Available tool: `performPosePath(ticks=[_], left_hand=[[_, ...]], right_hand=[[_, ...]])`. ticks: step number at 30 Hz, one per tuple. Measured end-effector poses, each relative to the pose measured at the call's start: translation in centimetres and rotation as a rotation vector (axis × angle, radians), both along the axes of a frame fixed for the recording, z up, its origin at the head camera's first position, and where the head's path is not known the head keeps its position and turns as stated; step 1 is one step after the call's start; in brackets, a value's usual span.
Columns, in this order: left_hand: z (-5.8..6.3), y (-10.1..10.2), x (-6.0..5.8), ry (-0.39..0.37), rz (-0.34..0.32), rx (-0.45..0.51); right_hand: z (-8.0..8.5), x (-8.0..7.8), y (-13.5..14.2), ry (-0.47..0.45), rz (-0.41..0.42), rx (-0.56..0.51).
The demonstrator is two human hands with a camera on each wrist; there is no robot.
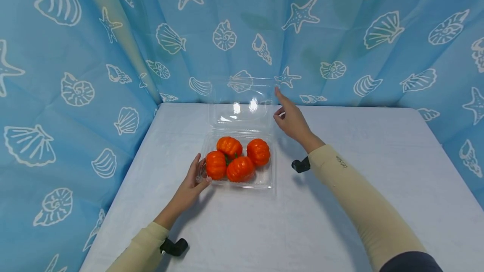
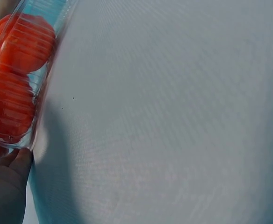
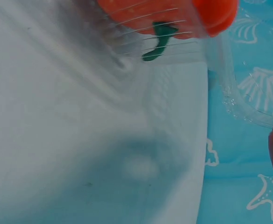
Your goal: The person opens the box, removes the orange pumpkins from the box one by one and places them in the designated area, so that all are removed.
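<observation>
It's the lid in play! The right hand (image 1: 294, 124) has a forefinger out at the top right corner of the raised lid (image 1: 243, 114); pinching or merely touching, I can't tell. The left hand (image 1: 189, 186) grips the see-through box (image 1: 265, 176) at its front left corner, near the back edge of the table (image 1: 378, 146), left of centre. Four orange pumpkins (image 1: 240, 169) inside! Opening or closing? Too close to call, but the next move probably wants a steady base. A blue curtain (image 1: 340, 24) hangs behind; those left fingers could block a closing.
</observation>
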State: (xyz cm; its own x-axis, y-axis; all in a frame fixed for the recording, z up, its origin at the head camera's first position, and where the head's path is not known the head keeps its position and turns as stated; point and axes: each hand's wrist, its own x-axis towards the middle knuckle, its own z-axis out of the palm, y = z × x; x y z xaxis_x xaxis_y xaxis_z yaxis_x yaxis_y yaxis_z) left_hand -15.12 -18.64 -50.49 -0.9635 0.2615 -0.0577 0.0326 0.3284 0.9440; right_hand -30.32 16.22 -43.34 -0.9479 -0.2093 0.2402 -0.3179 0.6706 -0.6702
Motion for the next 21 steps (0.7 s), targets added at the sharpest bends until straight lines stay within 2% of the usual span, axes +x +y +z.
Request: performPosePath(ticks=[21], left_hand=[[-0.1, -0.1, 0.2, -0.003, -0.005, 0.014]], right_hand=[[-2.3, 0.1, 0.6, -0.251, 0.068, -0.053]])
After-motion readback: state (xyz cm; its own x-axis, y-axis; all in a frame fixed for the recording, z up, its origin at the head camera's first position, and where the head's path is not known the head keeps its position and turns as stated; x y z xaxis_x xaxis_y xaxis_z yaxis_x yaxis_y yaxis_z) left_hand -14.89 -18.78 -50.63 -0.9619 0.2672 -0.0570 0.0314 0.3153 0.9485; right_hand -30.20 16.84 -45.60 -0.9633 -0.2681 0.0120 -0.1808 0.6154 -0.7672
